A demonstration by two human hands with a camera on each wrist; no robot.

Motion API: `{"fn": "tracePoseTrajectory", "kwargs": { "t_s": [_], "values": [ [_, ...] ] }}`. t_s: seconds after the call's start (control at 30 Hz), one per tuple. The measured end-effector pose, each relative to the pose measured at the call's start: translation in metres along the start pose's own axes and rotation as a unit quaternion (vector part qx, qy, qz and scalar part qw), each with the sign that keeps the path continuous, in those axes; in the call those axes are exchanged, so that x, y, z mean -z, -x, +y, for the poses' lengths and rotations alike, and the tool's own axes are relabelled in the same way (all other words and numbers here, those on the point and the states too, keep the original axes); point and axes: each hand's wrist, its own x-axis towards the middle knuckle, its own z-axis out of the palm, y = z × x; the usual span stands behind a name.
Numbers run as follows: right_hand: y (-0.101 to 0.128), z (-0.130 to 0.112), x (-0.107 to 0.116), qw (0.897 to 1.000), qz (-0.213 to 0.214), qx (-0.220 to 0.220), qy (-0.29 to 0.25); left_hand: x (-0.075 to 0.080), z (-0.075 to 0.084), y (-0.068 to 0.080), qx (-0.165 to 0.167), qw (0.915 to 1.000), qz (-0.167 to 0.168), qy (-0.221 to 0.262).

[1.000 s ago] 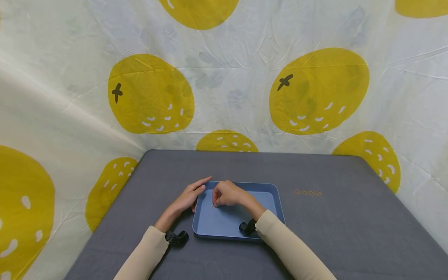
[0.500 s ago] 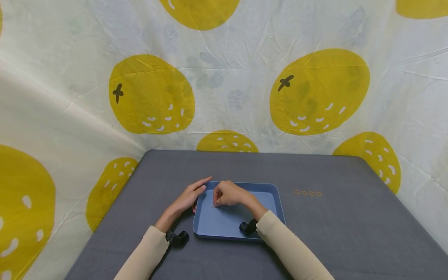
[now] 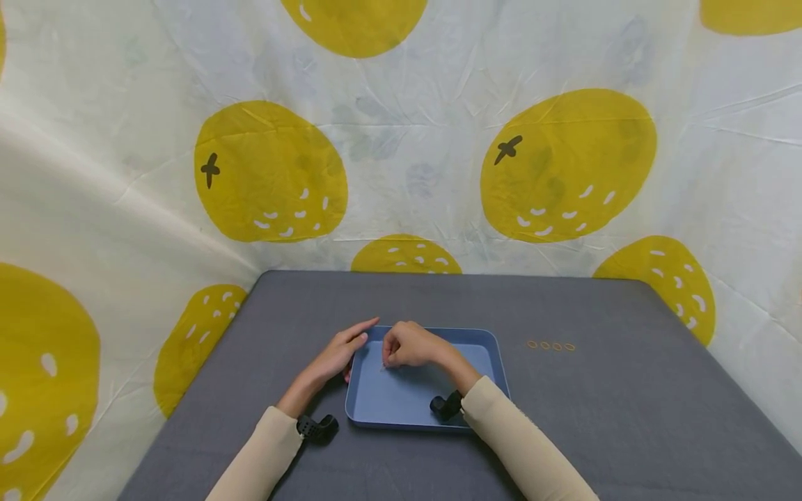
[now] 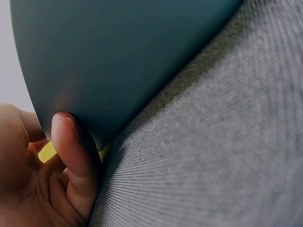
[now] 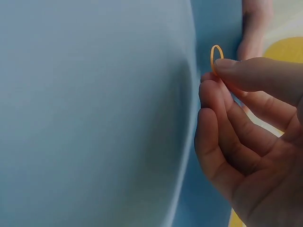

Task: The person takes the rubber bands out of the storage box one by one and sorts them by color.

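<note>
My right hand (image 3: pixel 410 346) pinches a small orange rubber band (image 5: pixel 212 57) between thumb and forefinger. The band stands upright above the fingertips in the right wrist view, while the other fingers curl loosely below. In the head view this hand is low over the left part of a blue tray (image 3: pixel 401 410). My left hand (image 3: pixel 338 353) holds the tray's left side near the far corner, forefinger extended and thumb at the rim. Close up in the left wrist view, a curled finger (image 4: pixel 68 142) rests against the tray's outer wall.
Several matching orange bands (image 3: pixel 551 346) lie in a row on the grey tablecloth (image 3: pixel 626 403), right of the tray. A white curtain with yellow fruit prints (image 3: pixel 413 160) hangs behind and at the sides of the table.
My right hand has shifted very slightly to the right with the rubber band between its fingertips. The left hand, the tray and the row of bands stay where they were.
</note>
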Motion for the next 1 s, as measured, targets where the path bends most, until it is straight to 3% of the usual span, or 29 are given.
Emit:
{"fn": "tracePoseTrajectory", "kwargs": {
  "t_s": [0.23, 0.5, 1.0],
  "values": [
    [0.008, -0.001, 0.014, 1.000, 0.017, 0.003, -0.003, -0.001, -0.003, 0.002, 0.010, 1.0000, -0.001, 0.000],
    [0.023, -0.004, 0.038, 0.999, 0.038, 0.003, -0.005, -0.001, -0.003, 0.000, -0.004, 1.0000, 0.000, 0.001],
    [0.063, -0.001, 0.085, 0.996, 0.084, -0.009, -0.016, -0.001, -0.005, 0.001, -0.013, 0.9999, -0.003, -0.004]
  ]
}}
